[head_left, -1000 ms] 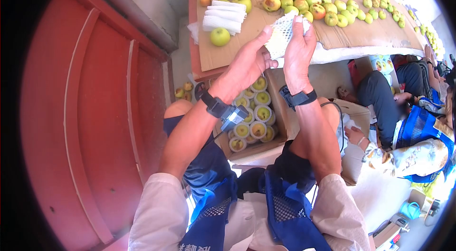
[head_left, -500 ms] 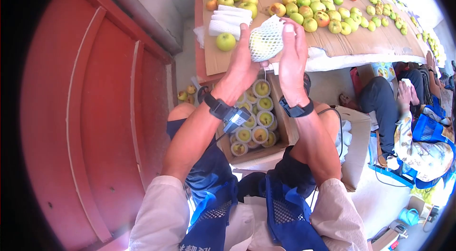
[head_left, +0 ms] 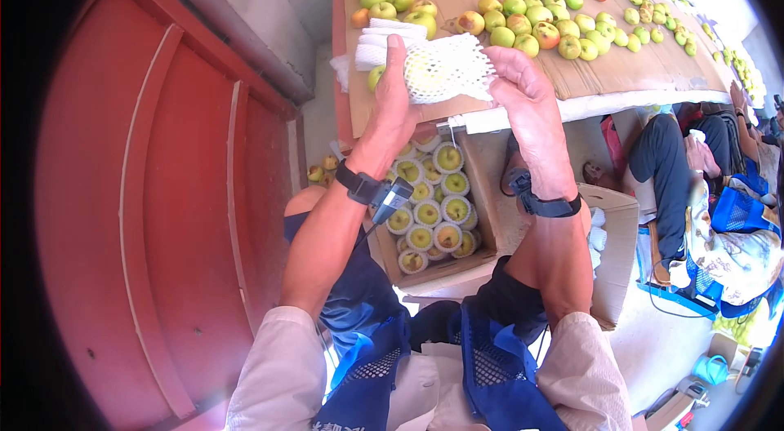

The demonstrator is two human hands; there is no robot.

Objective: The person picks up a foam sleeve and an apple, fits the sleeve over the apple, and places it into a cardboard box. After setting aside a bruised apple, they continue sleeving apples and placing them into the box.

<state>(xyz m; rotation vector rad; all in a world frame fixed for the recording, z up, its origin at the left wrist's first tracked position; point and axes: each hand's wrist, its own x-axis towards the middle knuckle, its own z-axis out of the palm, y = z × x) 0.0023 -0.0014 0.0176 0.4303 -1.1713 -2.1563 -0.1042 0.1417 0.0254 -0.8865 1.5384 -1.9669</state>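
A green apple (head_left: 422,72) shows through a white foam net sleeve (head_left: 467,65), above the table's near edge. My left hand (head_left: 395,100) is closed around the apple end, thumb up along its left side. At the sleeve's loose right end, my right hand (head_left: 529,96) pinches the foam between thumb and fingers. A pile of white foam net sleeves (head_left: 390,33) lies just behind my left hand, partly covering a single green apple (head_left: 375,77). Below my hands, a cardboard box (head_left: 487,228) holds several apples in foam nets (head_left: 425,212).
Loose green and reddish apples (head_left: 539,15) spread over the cardboard-covered table (head_left: 629,76). A red door (head_left: 192,227) stands on the left. An open carton (head_left: 616,255) with white foam sits by my right knee. Another person (head_left: 739,255) sits at the right.
My right hand has moved right and turned, drawing the sleeve's end out sideways. The sleeve now lies stretched lengthwise rather than bunched upright, while my left hand has shifted slightly left.
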